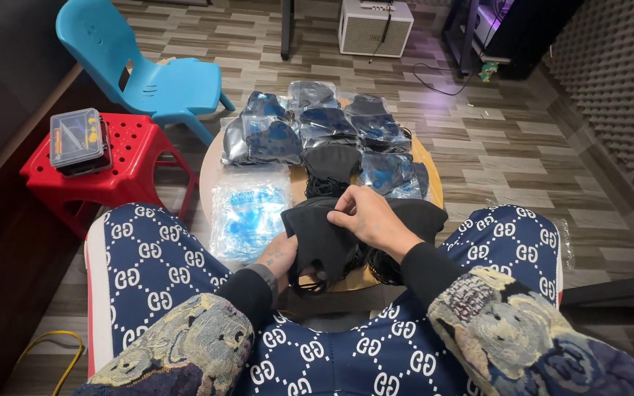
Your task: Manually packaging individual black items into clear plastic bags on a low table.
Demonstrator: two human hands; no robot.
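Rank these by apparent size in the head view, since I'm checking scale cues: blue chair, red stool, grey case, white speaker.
1. blue chair
2. red stool
3. white speaker, farther away, so unsure
4. grey case

The black mask (324,238) is covering most of the left hand (279,257); bagged masks (317,125) are hiding the tabletop (210,165).

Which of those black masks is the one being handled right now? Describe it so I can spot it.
Find the small round wooden table between the knees. At its near edge, the left hand and right hand grip one black mask. Unlike the sealed clear packets behind it, it is unwrapped and lifted.
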